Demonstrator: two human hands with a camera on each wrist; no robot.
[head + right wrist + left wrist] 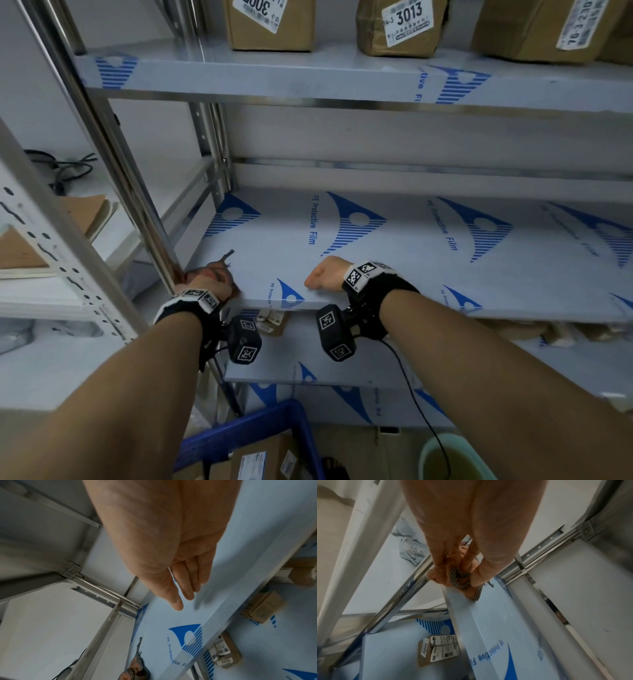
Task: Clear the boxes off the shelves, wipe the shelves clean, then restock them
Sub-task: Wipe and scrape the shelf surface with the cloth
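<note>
The middle shelf (404, 253) is bare, covered in pale film with blue logos. My left hand (205, 282) is at its front left corner, beside the chrome post (137, 202), and grips a crumpled orange cloth (219, 269) with a dark mesh side. The left wrist view shows the fingers (465, 562) bunched round the cloth (452, 580) on the shelf's front edge (465, 616). My right hand (323, 275) rests near the front edge, holding nothing. In the right wrist view it (185, 588) hovers with straight fingers just over the shelf (159, 619), the cloth (135, 669) to its left.
Three labelled cardboard boxes (270, 24) (400, 27) (534, 31) stand on the shelf above. Small boxes (272, 320) (224, 654) lie on the shelf below. A blue crate (246, 435) holding boxes and a green bucket (445, 459) stand on the floor. Another rack (51, 246) stands at left.
</note>
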